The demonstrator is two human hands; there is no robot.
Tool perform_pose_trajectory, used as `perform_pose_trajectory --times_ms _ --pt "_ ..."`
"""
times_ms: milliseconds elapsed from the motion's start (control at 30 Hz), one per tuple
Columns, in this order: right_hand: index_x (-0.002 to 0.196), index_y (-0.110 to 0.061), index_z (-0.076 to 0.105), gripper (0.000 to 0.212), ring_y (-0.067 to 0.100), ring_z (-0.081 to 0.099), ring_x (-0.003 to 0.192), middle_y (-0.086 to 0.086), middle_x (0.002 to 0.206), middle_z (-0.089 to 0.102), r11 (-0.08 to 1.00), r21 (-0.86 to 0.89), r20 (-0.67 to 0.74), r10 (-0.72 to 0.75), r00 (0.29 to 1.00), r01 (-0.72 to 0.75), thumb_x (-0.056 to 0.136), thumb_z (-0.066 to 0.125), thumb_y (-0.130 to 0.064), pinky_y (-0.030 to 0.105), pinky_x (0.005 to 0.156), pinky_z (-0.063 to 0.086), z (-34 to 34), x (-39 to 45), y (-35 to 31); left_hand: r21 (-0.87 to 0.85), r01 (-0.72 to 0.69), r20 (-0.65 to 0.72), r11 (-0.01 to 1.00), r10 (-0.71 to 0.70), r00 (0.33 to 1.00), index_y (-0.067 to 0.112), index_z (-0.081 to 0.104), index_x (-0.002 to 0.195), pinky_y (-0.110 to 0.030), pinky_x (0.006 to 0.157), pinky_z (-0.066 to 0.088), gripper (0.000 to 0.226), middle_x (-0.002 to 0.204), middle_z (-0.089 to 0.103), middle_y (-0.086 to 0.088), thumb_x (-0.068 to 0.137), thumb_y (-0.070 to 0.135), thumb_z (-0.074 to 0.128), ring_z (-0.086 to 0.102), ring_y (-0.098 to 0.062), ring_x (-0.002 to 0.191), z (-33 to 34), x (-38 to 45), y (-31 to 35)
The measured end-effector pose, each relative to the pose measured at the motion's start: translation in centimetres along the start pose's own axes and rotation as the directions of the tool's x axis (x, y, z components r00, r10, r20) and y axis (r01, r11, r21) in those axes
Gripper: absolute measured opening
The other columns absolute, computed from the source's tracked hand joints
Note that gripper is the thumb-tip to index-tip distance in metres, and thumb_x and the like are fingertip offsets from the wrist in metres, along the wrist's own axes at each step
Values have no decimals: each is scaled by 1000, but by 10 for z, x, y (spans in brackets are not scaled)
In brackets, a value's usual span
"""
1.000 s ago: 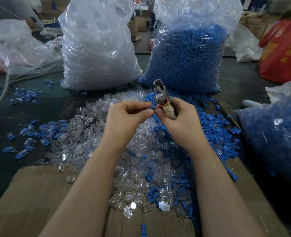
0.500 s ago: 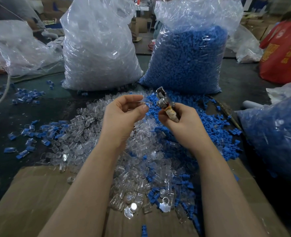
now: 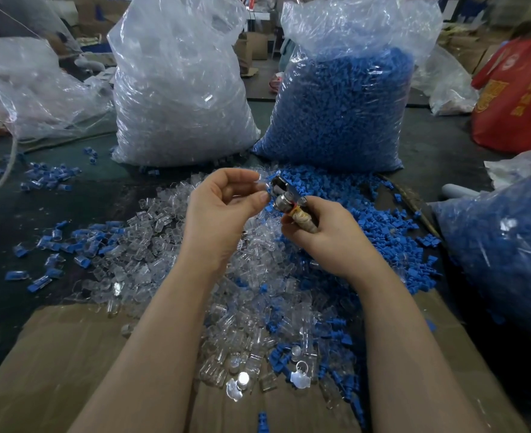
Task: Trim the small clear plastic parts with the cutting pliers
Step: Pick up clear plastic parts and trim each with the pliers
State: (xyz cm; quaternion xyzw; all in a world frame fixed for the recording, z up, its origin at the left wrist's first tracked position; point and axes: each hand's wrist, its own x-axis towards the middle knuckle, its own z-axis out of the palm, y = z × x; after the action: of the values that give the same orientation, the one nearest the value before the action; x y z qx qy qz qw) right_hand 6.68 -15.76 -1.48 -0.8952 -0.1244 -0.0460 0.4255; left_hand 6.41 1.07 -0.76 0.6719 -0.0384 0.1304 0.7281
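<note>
My left hand [image 3: 223, 210] pinches a small clear plastic part [image 3: 261, 182] between thumb and fingertips, above the pile. My right hand [image 3: 333, 235] grips the taped handles of the cutting pliers [image 3: 284, 195]. The metal jaws point up and left and sit right beside the clear part; whether they bite it I cannot tell. Below both hands lies a heap of clear plastic parts [image 3: 151, 245] mixed with blue plastic parts [image 3: 383, 226].
A big bag of clear parts [image 3: 180, 89] and a big bag of blue parts [image 3: 345, 104] stand behind the heap. Another blue-filled bag [image 3: 504, 251] is at the right, a red bag [image 3: 520, 95] far right. Cardboard [image 3: 55, 364] lies under my forearms.
Both hands have lifted slightly and moved apart, then the pliers' jaws tilted left toward the clear part held in my left fingers.
</note>
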Motion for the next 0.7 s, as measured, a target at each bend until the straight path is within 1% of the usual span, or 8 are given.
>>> perform_pose_trajectory --times_ms 67,167,300,500,700 --pt "82 -18 58 12 19 55 66 1 73 62 1000 -29 -4 -2 1000 2 88 66 -24 42 64 48 0 -1 -1 4 -5 4 1000 5 1000 18 68 95 -25 79 56 28 84 76 2 80 -5 74 72 -10 84 -1 0 0" --pt "89 -16 63 4 25 61 75 2 78 66 998 -63 -6 5 1000 -6 87 61 -19 46 70 53 -1 -1 -3 -4 -11 20 1000 11 1000 16 67 96 -22 77 56 29 83 76 3 80 -7 73 71 -9 83 -1 0 1" --pt "95 -17 63 10 26 61 81 1 84 67 995 -101 12 14 1000 -12 86 57 -17 47 74 53 -1 -3 -5 0 -11 45 1000 11 999 15 67 97 -19 74 54 29 83 76 3 79 -8 72 72 -7 82 -2 0 3" --pt "90 -15 62 11 27 59 75 4 78 65 994 -108 -15 11 1000 -13 83 55 -11 49 70 53 -2 -3 -7 -22 -6 46 1000 7 999 14 68 97 -20 76 55 28 83 76 2 80 -8 72 72 -9 82 -1 0 5" --pt "88 -17 62 11 26 57 72 1 76 63 993 -119 -32 17 999 -21 82 55 -11 48 67 53 0 -4 -8 -14 9 48 1000 -8 999 15 69 98 -21 77 55 27 84 75 3 81 -6 71 71 -9 84 -2 -1 5"
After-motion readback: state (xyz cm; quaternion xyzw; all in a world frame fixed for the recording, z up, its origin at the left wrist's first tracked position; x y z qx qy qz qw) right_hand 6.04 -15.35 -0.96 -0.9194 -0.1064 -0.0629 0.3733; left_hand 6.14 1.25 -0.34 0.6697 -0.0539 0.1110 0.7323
